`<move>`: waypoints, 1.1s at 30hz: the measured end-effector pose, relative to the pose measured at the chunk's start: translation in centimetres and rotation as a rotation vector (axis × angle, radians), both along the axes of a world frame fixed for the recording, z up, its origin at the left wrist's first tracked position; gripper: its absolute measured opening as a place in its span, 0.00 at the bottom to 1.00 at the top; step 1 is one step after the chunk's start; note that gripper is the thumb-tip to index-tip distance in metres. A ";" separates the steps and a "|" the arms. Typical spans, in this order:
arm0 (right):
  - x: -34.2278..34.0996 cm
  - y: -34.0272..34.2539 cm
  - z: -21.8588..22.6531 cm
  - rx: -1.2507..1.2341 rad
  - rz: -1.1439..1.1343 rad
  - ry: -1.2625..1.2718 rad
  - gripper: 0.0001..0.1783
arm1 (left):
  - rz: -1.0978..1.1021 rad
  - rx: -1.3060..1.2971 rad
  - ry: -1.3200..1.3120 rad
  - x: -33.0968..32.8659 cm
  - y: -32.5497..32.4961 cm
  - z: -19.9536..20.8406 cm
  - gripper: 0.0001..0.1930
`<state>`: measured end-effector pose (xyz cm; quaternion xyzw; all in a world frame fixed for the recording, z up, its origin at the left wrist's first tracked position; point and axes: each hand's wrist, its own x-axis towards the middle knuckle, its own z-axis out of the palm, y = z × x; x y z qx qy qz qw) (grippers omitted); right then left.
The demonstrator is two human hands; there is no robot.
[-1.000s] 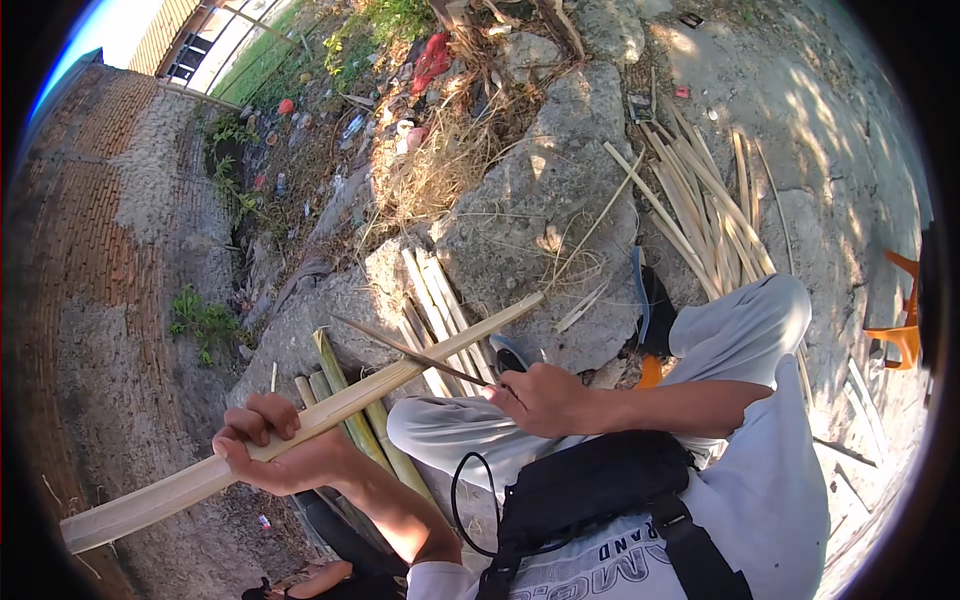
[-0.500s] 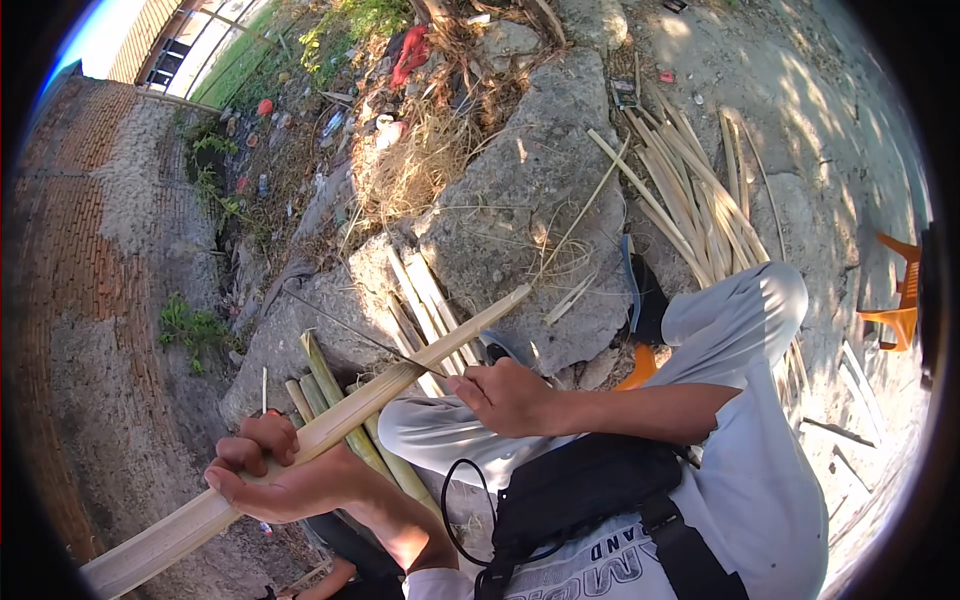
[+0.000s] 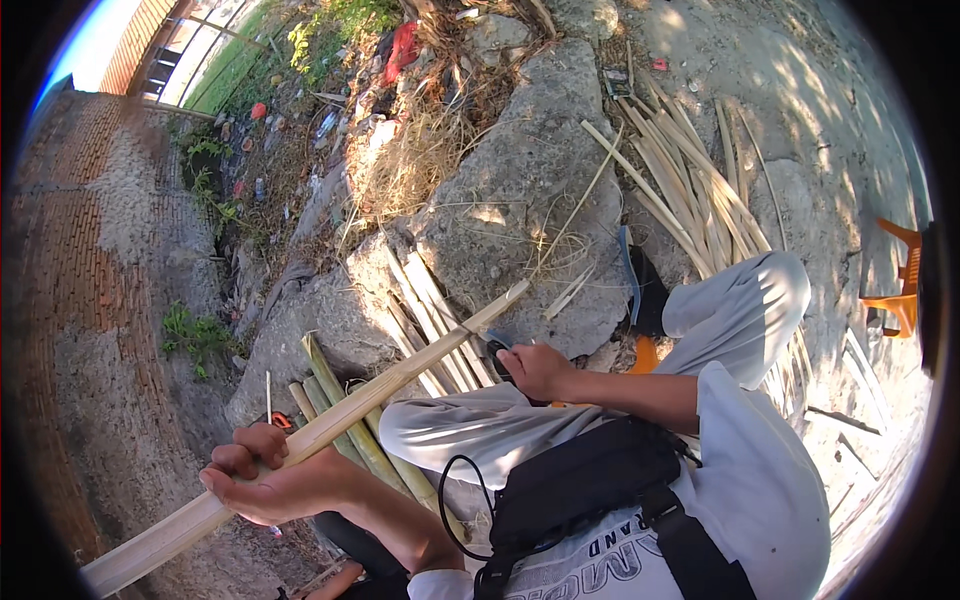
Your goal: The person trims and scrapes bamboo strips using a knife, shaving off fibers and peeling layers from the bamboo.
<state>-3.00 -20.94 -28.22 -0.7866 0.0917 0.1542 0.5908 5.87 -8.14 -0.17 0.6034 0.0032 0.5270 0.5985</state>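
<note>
A long pale bamboo strip (image 3: 385,387) runs diagonally from the lower left to a far end over the rock. My left hand (image 3: 250,478) is wrapped round its lower part, thumb beneath and fingers curled over. My right hand (image 3: 543,372) is closed in a fist in front of my knee, gripping a thin-bladed knife (image 3: 465,329). Its blade lies against the strip near the far end, and the handle is hidden inside the fist. Below the strip, several green bamboo poles (image 3: 345,410) lean beside my leg.
Split bamboo strips (image 3: 425,300) lie against the large rock (image 3: 500,215); a bigger pile (image 3: 690,180) spreads on the ground at right. An orange plastic chair (image 3: 900,285) stands far right. A brick wall (image 3: 75,330) rises at left. Part of another person (image 3: 345,580) shows at the bottom.
My right hand has moved away and to the right with the knife, its blade now nearer the strip's far end. The left hand keeps its grip in nearly the same place.
</note>
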 end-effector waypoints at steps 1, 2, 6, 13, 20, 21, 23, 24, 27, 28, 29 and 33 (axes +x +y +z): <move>-0.2 -1.0 -4.3 -0.060 -0.003 0.058 0.31 | 0.049 -0.006 0.006 0.2 0.1 0.0 0.23; 0.0 -2.0 -7.9 -0.123 -0.018 0.119 0.30 | 0.040 -0.009 -0.001 0.6 0.2 -0.3 0.23; 0.2 -1.7 -8.8 -0.113 -0.037 0.074 0.31 | 0.068 0.003 -0.007 0.7 0.4 -0.2 0.23; -1.9 -1.1 -8.3 -0.118 -0.014 0.083 0.32 | 0.117 -0.024 0.004 2.0 2.5 -0.4 0.24; -1.9 -4.5 -10.7 -0.279 0.047 0.209 0.32 | 0.150 -0.002 0.012 2.3 1.5 -0.2 0.24; -2.0 -3.9 -8.7 -0.242 0.073 0.110 0.32 | 0.144 -0.001 0.008 2.4 1.5 -0.1 0.24; -2.4 -3.5 -4.3 -0.184 0.136 0.062 0.32 | 0.139 -0.001 0.009 2.3 2.2 -0.2 0.23; -2.7 -3.4 -3.2 -0.123 0.187 0.009 0.31 | 0.159 -0.006 0.023 2.4 3.3 -0.5 0.22; -4.5 -3.3 -10.1 -0.203 0.111 0.091 0.31 | 0.192 -0.051 0.046 2.7 6.1 -0.8 0.20; -4.3 -3.6 -11.0 -0.272 0.064 0.198 0.31 | 0.210 -0.097 0.053 2.9 6.7 -1.0 0.19; -4.2 -3.7 -11.8 -0.275 0.061 0.195 0.31 | 0.208 -0.100 0.050 3.1 6.9 -1.2 0.19; -3.1 -4.1 -7.6 -0.249 0.089 0.211 0.32 | 0.269 -0.093 0.042 2.5 8.3 -1.7 0.19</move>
